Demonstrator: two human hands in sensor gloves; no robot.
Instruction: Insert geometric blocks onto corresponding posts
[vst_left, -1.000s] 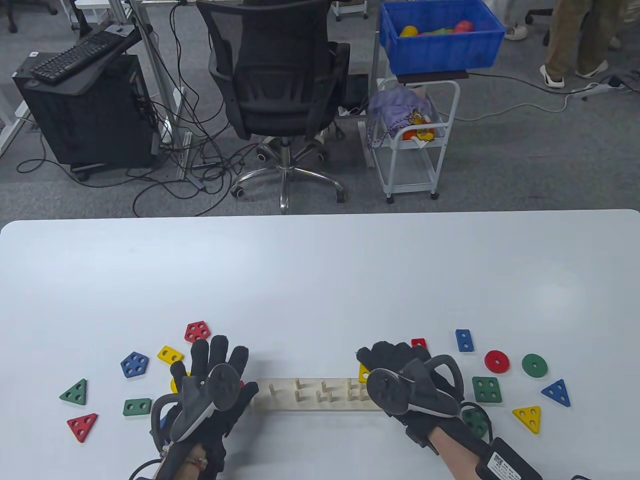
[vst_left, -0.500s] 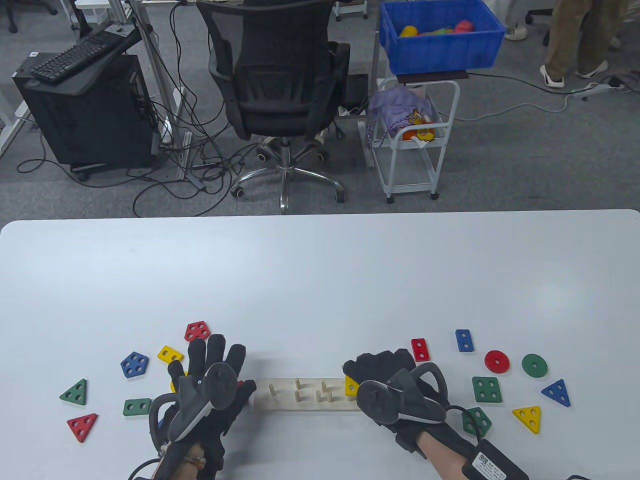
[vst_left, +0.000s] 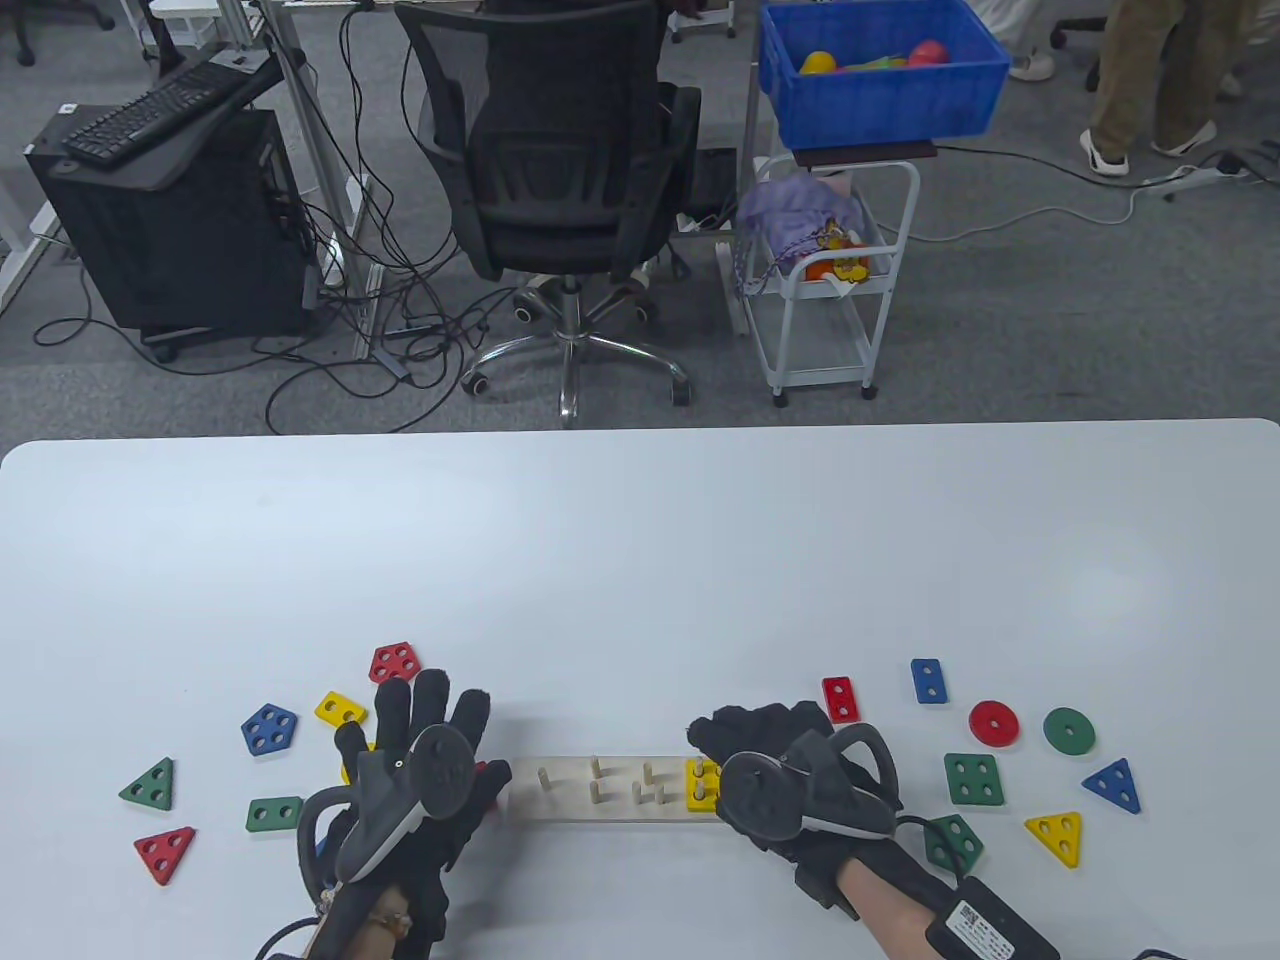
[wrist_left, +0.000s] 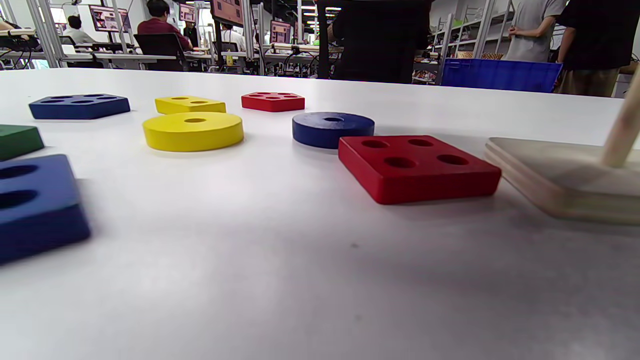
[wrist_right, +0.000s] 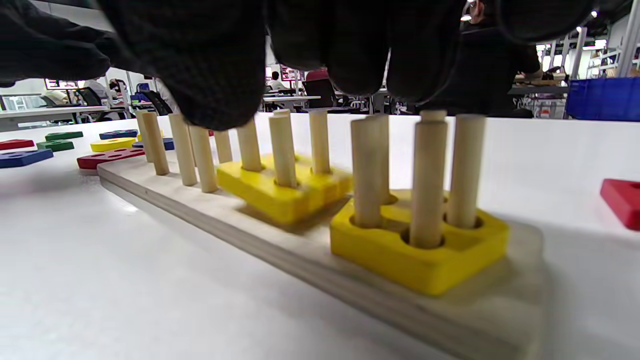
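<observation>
The wooden post board lies near the table's front edge. A yellow four-hole block sits low on its posts; it also shows in the right wrist view. Beside it, a second yellow block sits on the end posts. My right hand hovers over the board's right end. Its fingers hang just above the post tops and hold nothing. My left hand rests with fingers spread at the board's left end. A red square block lies beside the board's end.
Loose blocks lie left of the board: red pentagon, blue pentagon, green triangle, yellow ring, blue ring. On the right lie a red rectangle, red ring, green square and yellow triangle.
My right hand carried the yellow block left along the board. The block now sits down on its posts and the fingers have let go. The left hand has barely moved.
</observation>
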